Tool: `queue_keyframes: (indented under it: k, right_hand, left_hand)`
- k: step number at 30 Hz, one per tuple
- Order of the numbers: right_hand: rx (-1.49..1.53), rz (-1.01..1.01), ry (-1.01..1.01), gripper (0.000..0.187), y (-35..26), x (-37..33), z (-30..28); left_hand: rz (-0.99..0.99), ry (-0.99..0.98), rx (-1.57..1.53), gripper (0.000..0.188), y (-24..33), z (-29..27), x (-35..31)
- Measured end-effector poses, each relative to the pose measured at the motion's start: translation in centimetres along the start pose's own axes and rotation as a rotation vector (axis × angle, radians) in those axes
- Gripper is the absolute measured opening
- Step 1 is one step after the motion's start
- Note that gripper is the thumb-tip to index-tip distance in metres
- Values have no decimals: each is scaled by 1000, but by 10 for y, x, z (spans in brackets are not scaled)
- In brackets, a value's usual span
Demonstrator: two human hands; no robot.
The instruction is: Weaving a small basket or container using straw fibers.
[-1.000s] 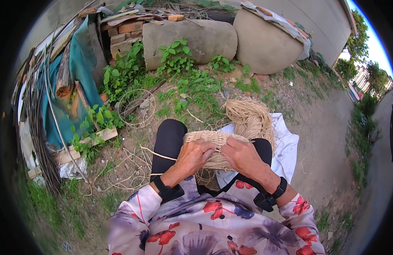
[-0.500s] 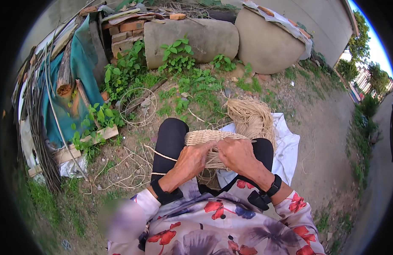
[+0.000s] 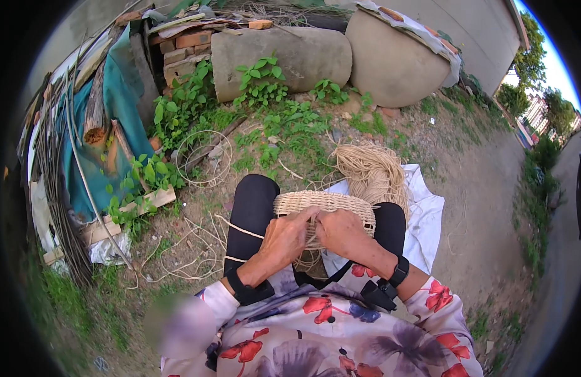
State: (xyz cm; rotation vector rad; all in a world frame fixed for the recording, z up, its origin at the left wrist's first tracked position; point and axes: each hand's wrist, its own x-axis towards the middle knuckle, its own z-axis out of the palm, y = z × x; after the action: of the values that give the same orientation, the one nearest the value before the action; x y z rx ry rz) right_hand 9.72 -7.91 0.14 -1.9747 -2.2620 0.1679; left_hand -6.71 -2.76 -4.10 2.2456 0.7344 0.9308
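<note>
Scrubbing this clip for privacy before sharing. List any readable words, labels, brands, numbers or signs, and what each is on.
None readable.
Woven piece: no lettering visible.
Fibre bundle: none visible.
White sheet: none visible on the part showing.
Left wristband and right wristband: nothing legible; any marking is too small to tell.
Distant buildings: too small and blurred to tell whether they carry signs.

Site: outdoor yard. I note bare earth (image 3: 476,207), green weeds (image 3: 296,129), stacked bricks (image 3: 193,41), a building wall (image 3: 469,31), open sky (image 3: 556,53).
</note>
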Motion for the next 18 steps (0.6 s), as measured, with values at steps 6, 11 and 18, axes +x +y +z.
queue_keyframes:
  k: [6, 11, 18]
  right_hand:
    - [158, -58, -29, 26, 16, -6, 11]
    - [590, 280, -408, 30, 3, -5, -13]
    - [1333, 512, -460, 53, 20, -12, -9]
  left_hand:
    - [60, 82, 180, 18, -12, -1, 3]
    - [79, 21, 199, 16, -17, 0, 3]
    - [128, 1, 137, 16, -22, 2, 8]
